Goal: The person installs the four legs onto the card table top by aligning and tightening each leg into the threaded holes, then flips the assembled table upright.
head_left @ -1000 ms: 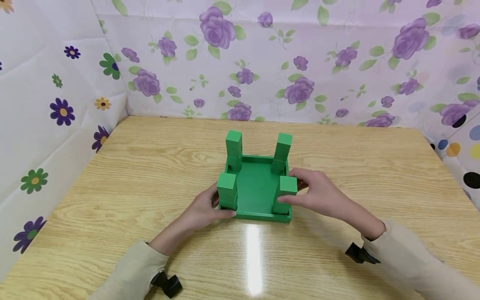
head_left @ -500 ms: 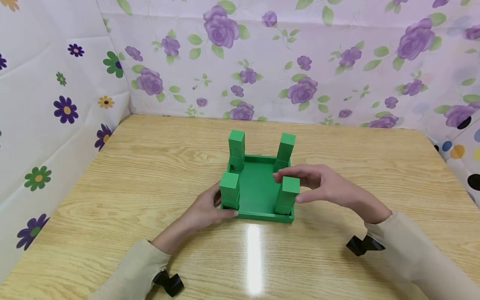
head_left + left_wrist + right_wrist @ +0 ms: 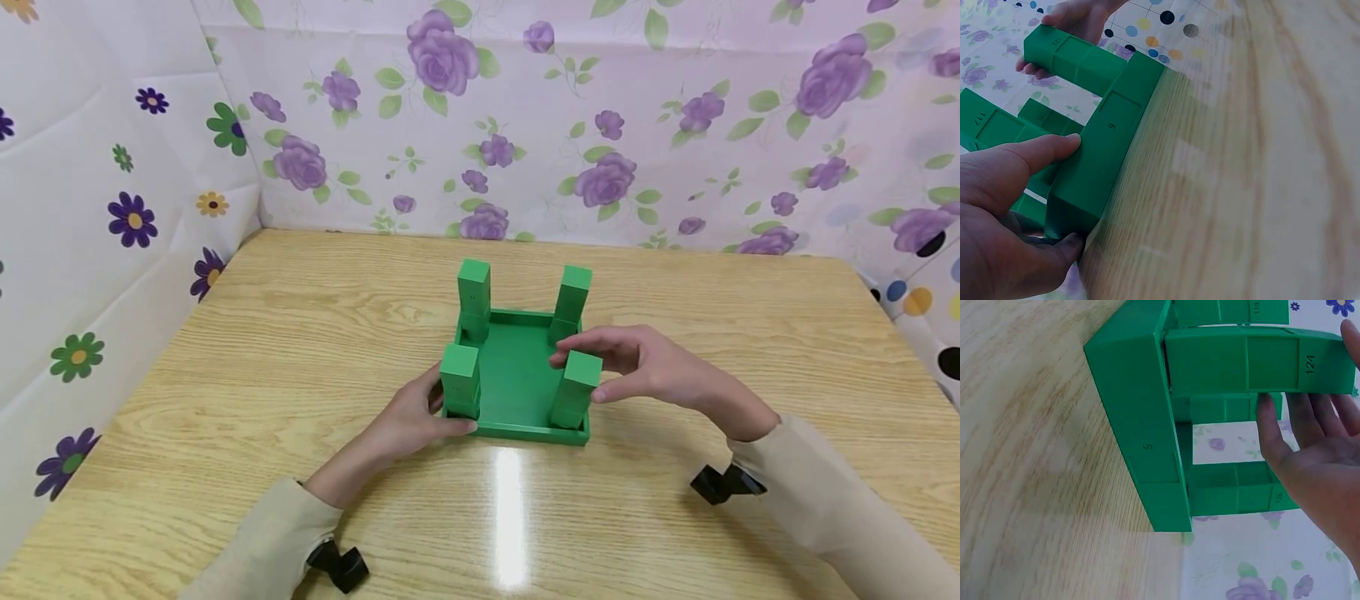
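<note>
A shallow green square tray (image 3: pixel 517 432) rests on the table with an upright post at each corner. At its near left corner my left hand (image 3: pixel 407 423) grips the tray, thumb along the front wall and fingers behind, below the near left post (image 3: pixel 461 387). My right hand (image 3: pixel 651 372) holds the upper part of the near right post (image 3: pixel 573 402), thumb at its right edge and fingers on the far side. That post, marked 124 (image 3: pixel 1272 361), leans a little. Seams cross the posts, and the tray walls carry small numbers.
The far left post (image 3: pixel 474 292) and far right post (image 3: pixel 573 292) stand at the back corners. The wooden table (image 3: pixel 337 292) spreads around the tray. Flowered sheets (image 3: pixel 510 125) hang behind it and at the sides. Black devices sit on both wrists.
My right thumb has shifted from the post's front to its right edge, with the fingers reaching further over the tray. The post's top has turned slightly. My left hand keeps its grip.
</note>
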`<state>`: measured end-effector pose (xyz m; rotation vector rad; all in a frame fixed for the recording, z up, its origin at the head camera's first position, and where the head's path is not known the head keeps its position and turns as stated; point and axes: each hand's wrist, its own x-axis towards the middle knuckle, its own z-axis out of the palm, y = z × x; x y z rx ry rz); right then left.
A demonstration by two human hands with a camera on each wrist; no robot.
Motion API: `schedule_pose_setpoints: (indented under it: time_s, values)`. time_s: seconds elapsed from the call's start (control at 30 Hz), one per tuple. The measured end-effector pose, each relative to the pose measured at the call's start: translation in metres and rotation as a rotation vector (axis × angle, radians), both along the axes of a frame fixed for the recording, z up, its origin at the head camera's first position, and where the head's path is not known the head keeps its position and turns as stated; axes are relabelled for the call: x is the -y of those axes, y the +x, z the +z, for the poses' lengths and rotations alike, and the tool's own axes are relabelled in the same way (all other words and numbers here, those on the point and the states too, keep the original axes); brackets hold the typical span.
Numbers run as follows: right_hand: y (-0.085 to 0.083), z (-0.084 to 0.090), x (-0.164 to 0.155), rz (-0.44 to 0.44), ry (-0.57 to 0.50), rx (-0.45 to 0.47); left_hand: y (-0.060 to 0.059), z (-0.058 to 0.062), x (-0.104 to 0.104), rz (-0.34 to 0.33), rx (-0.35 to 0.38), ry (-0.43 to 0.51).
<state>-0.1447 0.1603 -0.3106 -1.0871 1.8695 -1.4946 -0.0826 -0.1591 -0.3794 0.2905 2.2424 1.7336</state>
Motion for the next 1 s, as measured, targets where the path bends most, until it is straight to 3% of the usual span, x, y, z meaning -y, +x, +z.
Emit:
schedule_pose_setpoints:
  time_s: [0.2,0.4,0.67,1.0]
  values:
    - [0.011,0.001,0.004,-0.174,0.165,-0.134,0.000,0.000,0.000,0.005,0.005,0.005]
    - [0.020,-0.001,0.010,-0.332,0.253,-0.295,-0.001,0.000,-0.001,0.001,0.007,0.011]
    - [0.029,-0.006,0.017,-0.464,0.195,-0.448,-0.001,-0.001,-0.001,0.005,0.009,0.002]
    - [0.035,-0.007,0.022,-0.515,0.203,-0.490,0.000,0.000,-0.001,0.010,0.013,-0.006]
